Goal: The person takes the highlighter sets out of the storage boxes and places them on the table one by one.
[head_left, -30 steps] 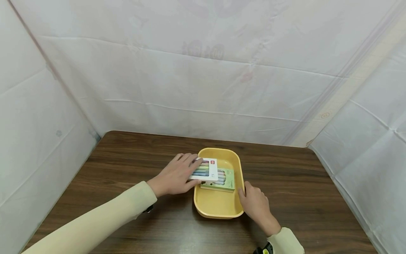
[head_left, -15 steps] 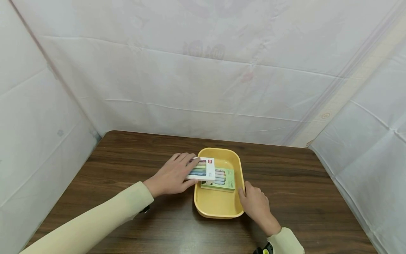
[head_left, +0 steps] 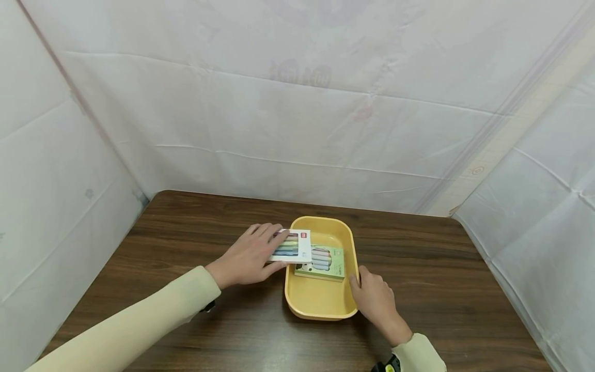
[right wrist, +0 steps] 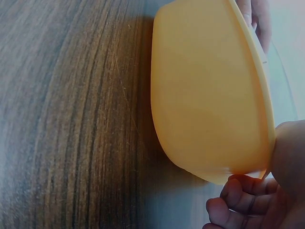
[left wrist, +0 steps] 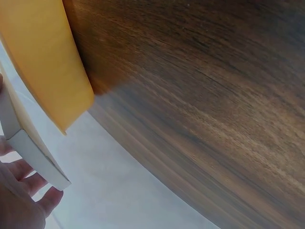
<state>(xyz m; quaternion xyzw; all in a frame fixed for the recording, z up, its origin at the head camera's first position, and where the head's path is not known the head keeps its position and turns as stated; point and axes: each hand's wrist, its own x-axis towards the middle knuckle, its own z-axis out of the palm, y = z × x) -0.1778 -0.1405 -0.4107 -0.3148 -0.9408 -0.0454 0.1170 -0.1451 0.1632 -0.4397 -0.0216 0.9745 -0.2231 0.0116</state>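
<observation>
My left hand [head_left: 248,257] grips a flat white box of coloured pens [head_left: 292,247] by its left part, thumb at the near edge and fingers over the far side. The box overlaps the left rim of a yellow plastic basket [head_left: 321,302] in the head view; from the left wrist, the white box [left wrist: 35,155] shows above the basket's rim. Inside the basket lies a green box with pens pictured on it [head_left: 327,266], partly hidden by the white one. My right hand [head_left: 375,298] pinches the basket's right rim, thumb on the inner side and fingers curled outside.
The basket stands on a dark wood-grain table [head_left: 441,279]. White cloth sheets [head_left: 297,129] hang behind the table and along both sides. A dark band [head_left: 386,366] sits at the right wrist.
My left hand has drawn the white pen box leftward, toward the basket's left rim, uncovering more of the green box. The right hand and the basket have stayed put.
</observation>
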